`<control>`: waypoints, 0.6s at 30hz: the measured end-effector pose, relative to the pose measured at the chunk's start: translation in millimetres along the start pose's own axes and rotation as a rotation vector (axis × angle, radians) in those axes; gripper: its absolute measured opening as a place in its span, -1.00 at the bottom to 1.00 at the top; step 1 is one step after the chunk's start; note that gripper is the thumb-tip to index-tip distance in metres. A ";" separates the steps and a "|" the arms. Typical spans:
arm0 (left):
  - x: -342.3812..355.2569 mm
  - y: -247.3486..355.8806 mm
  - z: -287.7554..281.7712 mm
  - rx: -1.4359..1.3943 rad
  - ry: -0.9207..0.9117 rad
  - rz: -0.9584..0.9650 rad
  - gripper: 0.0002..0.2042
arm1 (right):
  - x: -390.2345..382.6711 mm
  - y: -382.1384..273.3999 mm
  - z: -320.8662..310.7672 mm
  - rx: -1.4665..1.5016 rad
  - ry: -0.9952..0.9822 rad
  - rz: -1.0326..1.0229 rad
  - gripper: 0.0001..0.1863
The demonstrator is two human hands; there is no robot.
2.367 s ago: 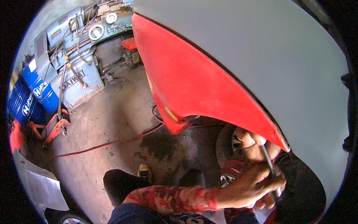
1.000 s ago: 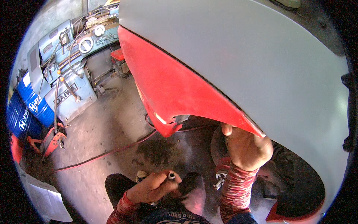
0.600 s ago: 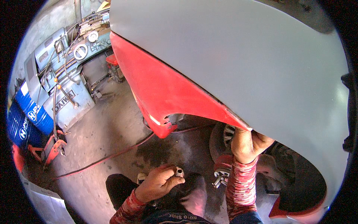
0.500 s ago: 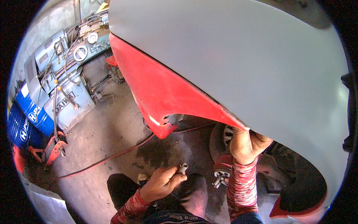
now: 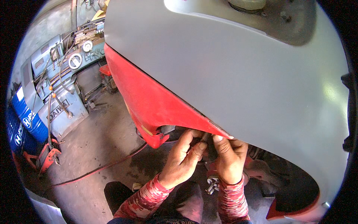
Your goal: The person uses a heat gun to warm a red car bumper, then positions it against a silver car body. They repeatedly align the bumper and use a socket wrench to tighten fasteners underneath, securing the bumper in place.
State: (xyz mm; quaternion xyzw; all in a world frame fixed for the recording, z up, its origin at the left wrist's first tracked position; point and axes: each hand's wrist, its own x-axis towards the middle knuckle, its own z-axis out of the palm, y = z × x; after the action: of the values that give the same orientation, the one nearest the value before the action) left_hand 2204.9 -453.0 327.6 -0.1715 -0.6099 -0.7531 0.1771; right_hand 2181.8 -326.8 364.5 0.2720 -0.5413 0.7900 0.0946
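A red bumper (image 5: 156, 93) meets a large grey car body panel (image 5: 223, 74) along a slanting seam, above the wheel arch. My left hand (image 5: 179, 162) is raised to the bumper's lower edge. Its thumb and fingers pinch a small metal socket, mostly hidden in the shade there. Close beside it, my right hand (image 5: 229, 160) grips the bumper's pointed corner. The thumb lies at the edge, while the other fingers are partly hidden behind the corner.
A blue-grey lathe (image 5: 61, 108) stands at the left by blue drums (image 5: 31, 115) and a red floor jack (image 5: 48, 156). A red hose (image 5: 100, 170) crosses the concrete floor. Under the arch lies a metal part (image 5: 212, 184), beside a dark arch liner (image 5: 298, 196).
My left hand has risen from above my lap to the bumper's edge, carrying the socket. My right hand has shifted left and lower along the corner. The view has tilted slightly.
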 end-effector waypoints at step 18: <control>-11.9 -39.6 -29.7 -0.026 -0.159 -0.029 -0.68 | 10.2 9.1 22.7 0.394 -0.059 -0.126 -0.82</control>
State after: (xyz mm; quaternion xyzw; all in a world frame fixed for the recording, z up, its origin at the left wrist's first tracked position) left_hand 2195.3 -473.7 282.1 -0.2242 -0.6147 -0.7474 0.1151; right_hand 2176.7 -352.4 368.7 0.3415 -0.3609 0.8648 0.0730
